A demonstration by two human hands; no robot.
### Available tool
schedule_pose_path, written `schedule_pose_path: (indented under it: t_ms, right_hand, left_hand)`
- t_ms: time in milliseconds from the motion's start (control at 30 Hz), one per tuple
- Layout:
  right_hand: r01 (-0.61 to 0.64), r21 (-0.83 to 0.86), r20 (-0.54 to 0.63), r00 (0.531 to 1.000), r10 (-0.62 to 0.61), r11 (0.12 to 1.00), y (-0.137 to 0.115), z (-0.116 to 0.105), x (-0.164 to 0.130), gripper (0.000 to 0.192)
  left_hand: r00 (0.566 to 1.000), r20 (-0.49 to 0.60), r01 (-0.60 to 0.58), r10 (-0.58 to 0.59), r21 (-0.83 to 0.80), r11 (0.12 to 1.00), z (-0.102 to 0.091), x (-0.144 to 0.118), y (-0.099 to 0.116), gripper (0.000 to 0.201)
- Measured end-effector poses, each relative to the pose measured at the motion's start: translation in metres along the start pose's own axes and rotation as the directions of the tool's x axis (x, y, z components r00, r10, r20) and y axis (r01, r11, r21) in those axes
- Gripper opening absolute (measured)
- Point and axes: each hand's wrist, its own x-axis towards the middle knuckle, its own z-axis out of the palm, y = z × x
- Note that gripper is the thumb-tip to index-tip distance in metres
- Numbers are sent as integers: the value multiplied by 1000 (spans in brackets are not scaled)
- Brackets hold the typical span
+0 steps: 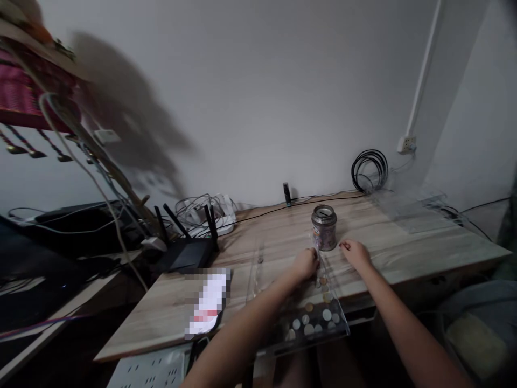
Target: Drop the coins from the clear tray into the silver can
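1. A coin tin (323, 227) stands upright on the wooden desk (424, 242), toward the far middle, its metal lid showing a slot. Its side carries a printed pattern, but no writing on it can be read (the picture is too soft there).
2. Just near of the tin lies a clear plastic tray (258, 280), one of it, reaching to the desk's near edge. Loose coins (311, 323) lie in its near right part; about a dozen can be made out, silver and copper coloured, though an exact count is not possible.
3. The left hand (306, 263) rests palm down at the far end of the tray, just left of the tin's base, its fingers curled down together; whether they pinch a coin cannot be told.
4. The right hand (355, 252) lies on the desk just right of the tin, fingers loosely bent and pointing left toward it, not gripping anything visible. Both forearms run in from the near edge, bare.
5. To the left, near the desk's near edge, lies a white card or paper (208, 302) with a red band (its face is blurred out, nothing legible).
6. Farther left sits one black router (188, 250) with four antennas showing, and behind it a white tangle of cables (205, 210).
7. At the far right hangs one coil of black cable (369, 170), beside a clear plastic box (412, 207) and a wall socket (406, 144).
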Motion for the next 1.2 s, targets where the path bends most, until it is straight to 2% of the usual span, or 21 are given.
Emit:
schedule_pose_path:
  t_ms: [167, 267, 367, 433, 500, 567, 600, 667, 767, 900, 1033, 1100, 1200]
  right_hand:
    - [-7, -19, -22, 1000, 7, 1000, 0, 0, -2, 21]
    - [17, 29, -11, 1000, -17, 999, -7, -5, -9, 24]
    - [16, 87, -4, 1000, -16, 996, -25, -11, -22, 29]
    - [82, 66, 29, 996, -84, 994, -44, -16, -35, 31]
    - [254, -42, 136, 959, -247, 966, -67, -21, -49, 29]
    - [428, -178, 331, 874, -356, 886, -89, -27, -62, 26]
    - [481, -236, 435, 829, -351, 844, -98, -29, -67, 26]
    - [533, -320, 586, 761, -279, 783, -114, -33, -73, 30]
    - [576, -389, 659, 719, -219, 719, -128, -37, -74, 46]
    - [619, -441, 674, 706, -215, 649, -139, -37, -70, 42]
    - [616, -447, 645, 724, -243, 648, -140, -31, -71, 33]
    - [630, -433, 621, 727, -293, 645, -137, -30, -76, 26]
    - [686, -373, 633, 680, -369, 625, -133, -34, -88, 21]
  left_hand:
    - [993, 107, 46, -45, 0, 999, -2, 10, 3, 16]
    - [985, 154, 79, -77, -8, 997, -3, 9, 5, 21]
    - [985, 148, 93, -90, -19, 995, -3, 6, 10, 32]
    - [987, 136, 89, -85, -28, 996, -4, 4, 12, 33]
    - [989, 128, 84, -79, -36, 996, -5, 1, 13, 33]
    - [990, 114, 82, -77, -44, 996, -8, -4, 13, 34]
    - [992, 103, 82, -77, -51, 995, -9, -7, 12, 34]
    - [994, 77, 80, -74, -71, 994, -11, -16, 9, 31]
    - [998, 23, 61, -59, -108, 992, -16, -37, 3, 25]
    - [999, -48, 11, -18, -140, 990, -25, -75, -3, 30]
    - [996, -82, -50, 38, -145, 988, -28, -116, 1, 30]
    - [996, -40, -90, 85, -138, 986, -24, -132, 7, 27]
    - [985, 62, -142, 159, -219, 965, -16, -143, 17, 23]
